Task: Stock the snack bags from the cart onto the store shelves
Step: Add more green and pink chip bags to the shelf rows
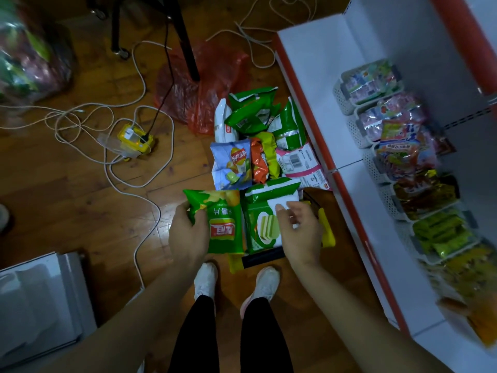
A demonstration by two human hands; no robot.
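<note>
My left hand grips a green chip bag by its left edge, just above the cart. My right hand hovers over a green and white wafer pack, fingers loosely spread and touching its top. The low cart, yellow with black edges, is piled with snack bags: a light blue chip bag, an orange bag, a pink and white bag and several green bags farther off. The white shelf with a red edge stands to the right.
White baskets of packaged snacks line the shelf. White cables and a yellow power strip lie on the wooden floor to the left. A red plastic bag lies beyond the cart. A white unit stands at lower left.
</note>
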